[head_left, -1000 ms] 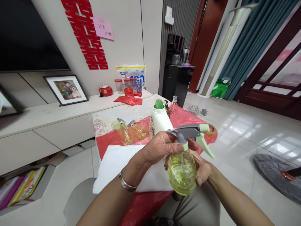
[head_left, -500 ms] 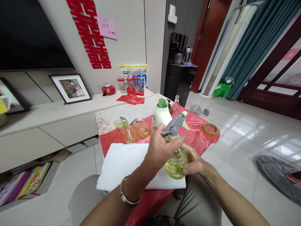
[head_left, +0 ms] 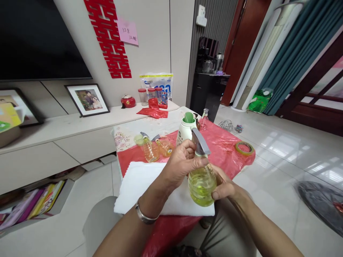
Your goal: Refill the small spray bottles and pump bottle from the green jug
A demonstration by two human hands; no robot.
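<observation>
A clear spray bottle with yellow-green liquid is held upright between my hands, above the near right part of a white towel. My left hand is closed around the bottle's neck, just under its grey spray head. My right hand grips the body from the right side, thumb in front; its other fingers are mostly hidden behind the bottle. Just behind stands a white tub with a green scoop in its mouth. Two orange-tinted bottles lie to the left.
A red plastic sheet covers much of the table, with a tape roll at its right. A clear pump bottle stands behind the tub. Lidded jars and a red pot stand on the cabinet along the wall.
The spray head has turned on the bottle: its nozzle and trigger pointed right before and now face away from me. The view has shifted slightly left.
</observation>
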